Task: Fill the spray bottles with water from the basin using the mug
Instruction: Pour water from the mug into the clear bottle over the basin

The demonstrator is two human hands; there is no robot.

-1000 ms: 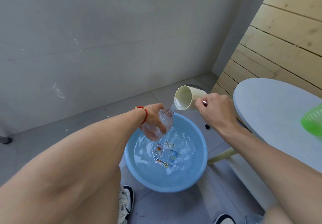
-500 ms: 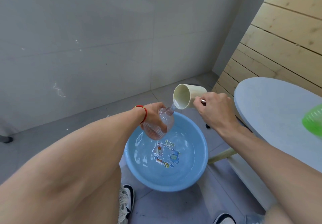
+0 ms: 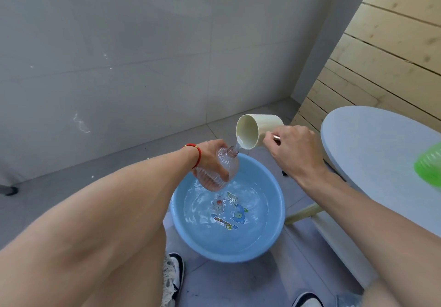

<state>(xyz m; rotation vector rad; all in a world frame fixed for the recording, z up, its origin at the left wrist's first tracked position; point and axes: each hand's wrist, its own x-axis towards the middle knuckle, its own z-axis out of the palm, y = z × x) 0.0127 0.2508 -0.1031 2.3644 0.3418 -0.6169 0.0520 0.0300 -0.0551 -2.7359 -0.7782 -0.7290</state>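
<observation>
Bare arms, red cord bracelet [image 3: 194, 152], black-and-white sneakers [image 3: 175, 274]

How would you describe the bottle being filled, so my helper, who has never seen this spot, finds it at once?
Find the round light-blue plastic basin of water on the grey tiled floor. Above its far rim, the left hand, with a red cord at the wrist, grips a clear ribbed plastic bottle, tilted under the cream mug held by the right hand. Unlike the green bottle on the white table, it is colourless.

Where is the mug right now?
In the head view the cream mug is right of centre, tipped in the right hand, its rim just above the clear bottle over the blue basin.
</observation>
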